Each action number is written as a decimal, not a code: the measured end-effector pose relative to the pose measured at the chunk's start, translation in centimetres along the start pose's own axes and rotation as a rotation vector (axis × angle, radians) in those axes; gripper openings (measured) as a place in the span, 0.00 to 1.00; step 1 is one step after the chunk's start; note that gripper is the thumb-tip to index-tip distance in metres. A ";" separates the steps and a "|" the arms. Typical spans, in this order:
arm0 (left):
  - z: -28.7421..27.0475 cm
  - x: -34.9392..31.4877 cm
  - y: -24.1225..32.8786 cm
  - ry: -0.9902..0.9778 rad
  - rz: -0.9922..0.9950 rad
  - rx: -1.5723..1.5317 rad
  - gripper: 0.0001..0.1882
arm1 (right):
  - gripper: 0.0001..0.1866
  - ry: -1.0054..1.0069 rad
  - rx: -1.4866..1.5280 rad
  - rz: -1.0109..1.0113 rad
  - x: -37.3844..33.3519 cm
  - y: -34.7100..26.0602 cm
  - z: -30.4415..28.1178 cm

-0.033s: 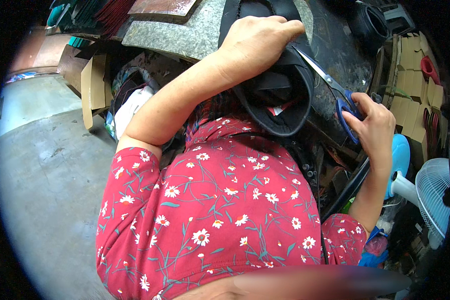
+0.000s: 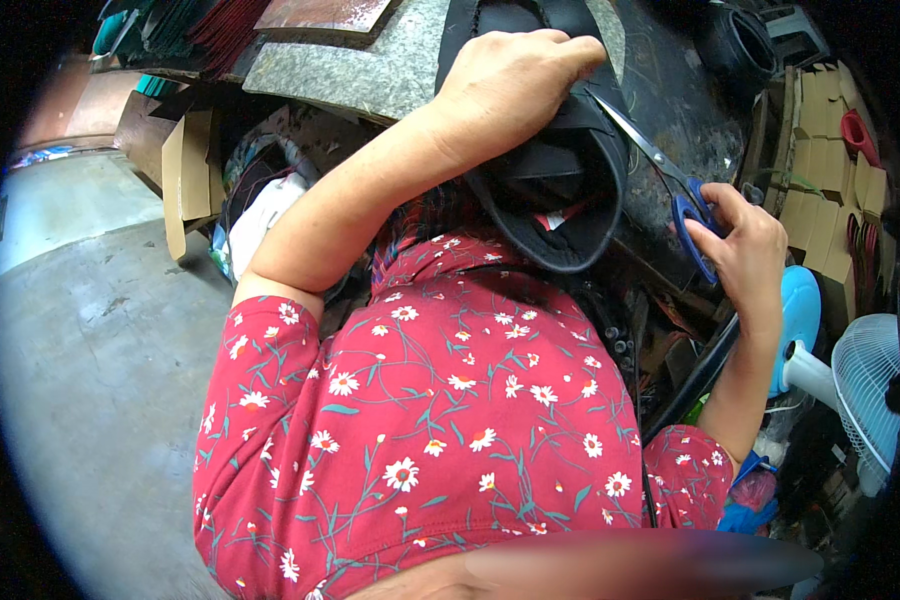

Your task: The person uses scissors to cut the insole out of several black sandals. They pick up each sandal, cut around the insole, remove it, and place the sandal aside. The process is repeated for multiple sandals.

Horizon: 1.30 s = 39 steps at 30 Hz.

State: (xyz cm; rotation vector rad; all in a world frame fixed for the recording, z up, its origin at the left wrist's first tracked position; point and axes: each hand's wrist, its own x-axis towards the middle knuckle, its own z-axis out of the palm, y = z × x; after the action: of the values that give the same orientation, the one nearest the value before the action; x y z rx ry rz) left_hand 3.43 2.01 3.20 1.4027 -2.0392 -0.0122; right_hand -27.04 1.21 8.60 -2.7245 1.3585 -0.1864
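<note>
A black, bag-like piece (image 2: pixel 605 200) with a rounded open mouth lies at the table's near edge, against my front. Inside the mouth shows a small white and red tag (image 2: pixel 553 219). My left hand (image 2: pixel 523 82) is closed over the piece's upper part, its fingertips bunched towards the right; what exactly they pinch is hidden. In my right hand (image 2: pixel 745 235) are scissors (image 2: pixel 658 160) with blue handles, thumb and fingers in the loops. Their blades point up and left, slightly apart, and the tips reach the black piece just beside my left fingers.
A grey speckled slab (image 2: pixel 320 75) covers the table's left part; a brown board (image 2: pixel 325 12) lies on it. Dark red strips (image 2: pixel 232 35) are stacked farther left. On the right are cardboard boxes (image 2: pixel 820 160), a black roll (image 2: pixel 745 45) and a white and blue fan (image 2: pixel 865 385).
My right hand has shifted a touch up and left with the scissors. My left hand and the black piece stay almost where they were.
</note>
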 end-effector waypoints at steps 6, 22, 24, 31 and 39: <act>-0.2 -0.2 -0.2 0.060 -0.170 -0.308 0.11 | 0.17 0.051 0.320 0.281 -1.3 1.6 1.8; -1.2 -11.4 -1.7 0.145 0.115 -0.307 0.42 | 0.14 0.076 0.732 0.200 -2.6 3.2 4.3; -0.5 -12.3 -1.3 0.019 0.133 -0.127 0.43 | 0.15 -0.020 0.467 0.151 -1.0 3.3 2.8; -1.0 -15.1 -3.1 0.347 -0.140 0.176 0.21 | 0.23 0.053 0.111 -0.138 3.9 0.4 -4.5; 0.4 -12.9 -2.3 0.580 -0.127 -0.081 0.15 | 0.28 -0.133 -0.650 -0.615 9.4 -11.5 -11.8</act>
State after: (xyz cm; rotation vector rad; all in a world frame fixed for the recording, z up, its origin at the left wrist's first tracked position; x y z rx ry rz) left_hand 7.87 11.74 -4.41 1.2958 -1.4557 0.2288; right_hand -14.12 0.30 22.49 -3.5273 0.5590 0.4753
